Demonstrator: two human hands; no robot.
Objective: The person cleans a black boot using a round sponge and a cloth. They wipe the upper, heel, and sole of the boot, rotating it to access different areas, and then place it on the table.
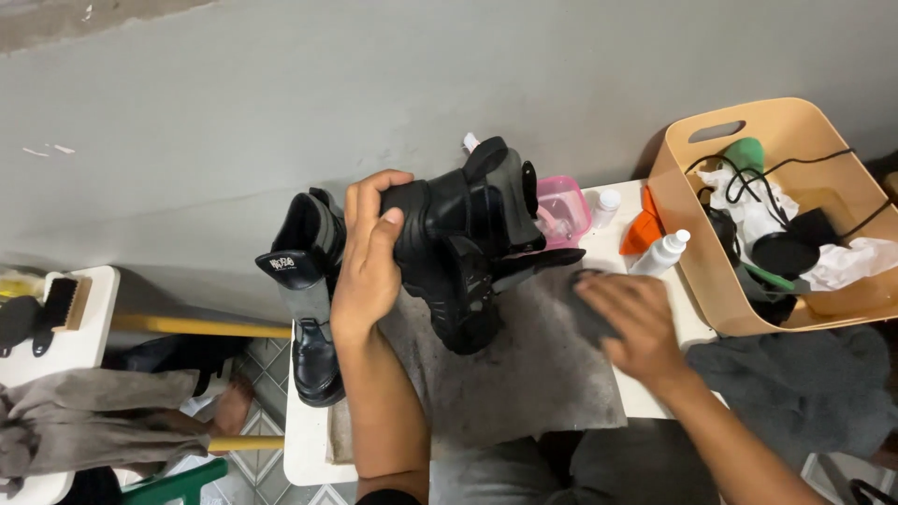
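Note:
My left hand (368, 257) grips a black boot (463, 238) by its heel end and holds it tilted above a grey cloth (524, 374) spread on a small white table (304, 440). My right hand (631, 323) rests on the cloth to the right of the boot, fingers closed on a dark grey rag (587, 313). A second black and grey boot (309, 290) stands at the table's left edge, just left of my left hand.
A tan plastic bin (711, 243) with cords, rags and a green item sits at right. A white bottle (662, 251), an orange piece (641, 234) and a pink container (564, 208) lie behind the boot. Brushes (51, 309) rest on a white shelf at left. A grey wall is behind.

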